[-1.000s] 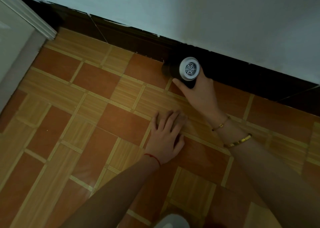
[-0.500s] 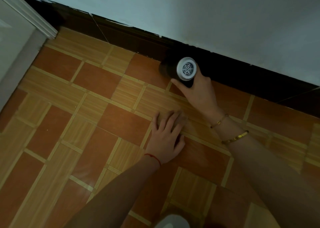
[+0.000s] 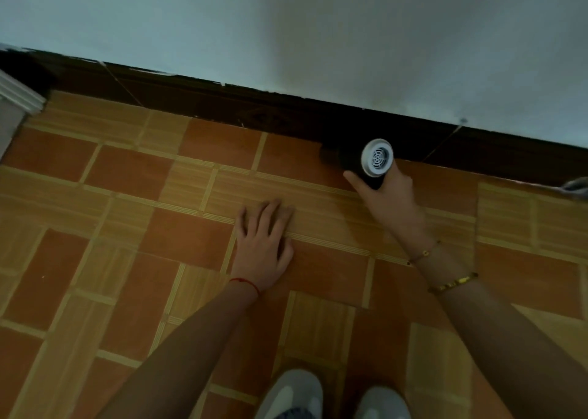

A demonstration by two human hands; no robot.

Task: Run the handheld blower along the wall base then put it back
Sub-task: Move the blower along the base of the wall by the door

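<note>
The blower [image 3: 366, 164] has its dark body lost against the dark skirting [image 3: 222, 110], its nozzle end unclear. Right-hand [image 3: 386, 196] fingers sit hidden behind it. Both shoes [image 3: 292, 393] are cut by the bottom edge. A grey thing [image 3: 577, 187] at the right edge is cropped and unidentifiable

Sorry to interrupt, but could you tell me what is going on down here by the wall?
A person is crouched over a tiled floor, working along the dark skirting board at the wall base. The right hand grips a small black handheld blower, its white grilled end facing the camera and its nose low against the skirting. The left hand rests flat on the tiles. The blower has not been put back yet.
</note>
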